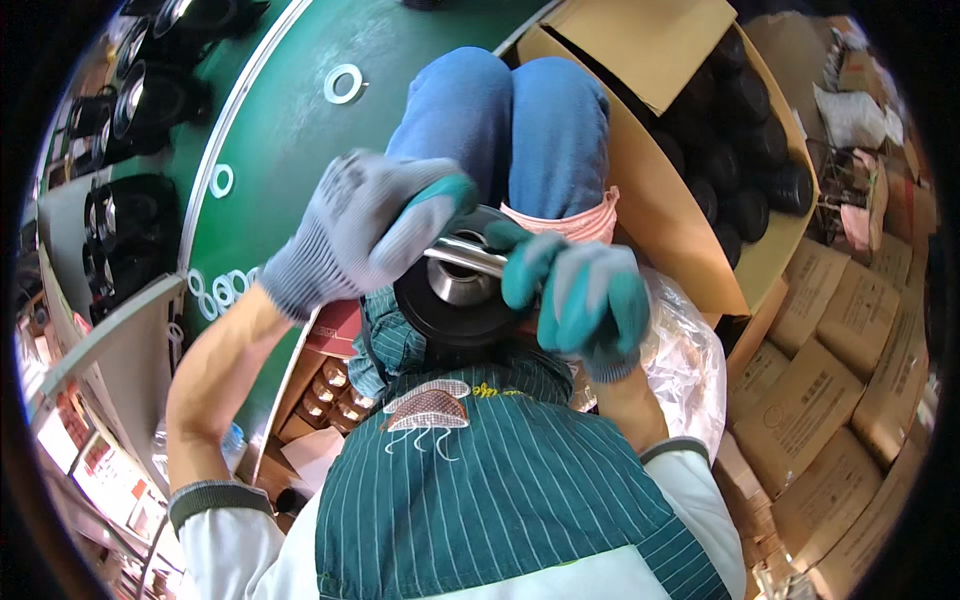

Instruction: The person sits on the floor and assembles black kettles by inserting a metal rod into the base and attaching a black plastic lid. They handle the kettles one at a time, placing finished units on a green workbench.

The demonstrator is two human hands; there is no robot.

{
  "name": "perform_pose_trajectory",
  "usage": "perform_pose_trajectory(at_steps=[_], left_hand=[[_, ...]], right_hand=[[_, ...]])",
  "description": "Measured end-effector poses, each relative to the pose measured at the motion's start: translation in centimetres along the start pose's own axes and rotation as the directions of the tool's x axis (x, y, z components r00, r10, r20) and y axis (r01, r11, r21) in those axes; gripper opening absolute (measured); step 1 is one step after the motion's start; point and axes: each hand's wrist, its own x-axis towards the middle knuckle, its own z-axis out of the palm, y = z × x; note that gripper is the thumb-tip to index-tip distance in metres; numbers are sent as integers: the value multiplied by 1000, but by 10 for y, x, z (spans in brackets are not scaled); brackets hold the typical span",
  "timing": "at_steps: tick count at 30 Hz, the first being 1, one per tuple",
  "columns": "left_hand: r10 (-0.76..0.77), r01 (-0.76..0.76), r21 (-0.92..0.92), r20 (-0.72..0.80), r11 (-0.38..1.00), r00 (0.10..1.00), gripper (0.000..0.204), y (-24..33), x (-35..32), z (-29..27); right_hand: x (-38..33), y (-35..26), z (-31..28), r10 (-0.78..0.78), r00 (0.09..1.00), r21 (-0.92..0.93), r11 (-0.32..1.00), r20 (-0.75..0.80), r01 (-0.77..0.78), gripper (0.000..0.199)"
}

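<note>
Both hands wear grey work gloves with green coating. My left hand [385,220], its fingers curled, grips one end of a shiny metal tube [465,254]. At the other end my right hand [585,295] is closed round the tube, its fingers covering that end. Just beneath the tube is a black round disc-shaped part [428,308] with a silver metal cup [465,291] at its middle. This part sits at my lap, against the green striped apron [480,490]. My gloves hide some of its rim, and I cannot tell whether the tube touches the cup.
An open cardboard box [690,240] of black cylindrical parts [765,185] stands at the right, near stacked cartons [810,410]. White rings [344,84] lie on the green surface [290,130]. Black parts [140,100] line the far left. Clear plastic [690,350] lies beside my right arm.
</note>
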Motion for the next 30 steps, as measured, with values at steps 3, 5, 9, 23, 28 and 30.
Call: perform_pose_trajectory(at_steps=[3,5,9,23,28,30], left_hand=[[103,-92,-94,118,991,988,44,-20,17,-1],[199,-166,-197,162,966,967,41,-24,34,-2],[261,-203,-270,203,941,944,35,-30,41,-6],[659,-631,-353,-52,690,750,38,-54,93,38],[545,-533,-182,20,826,838,40,-50,86,35],[514,-513,-93,-9,853,858,39,-55,83,21]], right_hand=[[2,-23,20,-21,994,-237,970,106,46,38],[5,-32,16,3,953,-436,889,304,137,30],[43,-57,29,255,800,-695,671,543,258,25],[70,-14,98,632,373,-732,625,679,271,27],[75,-32,91,542,481,-718,599,689,354,37],[80,-49,85,483,623,-784,452,616,425,38]])
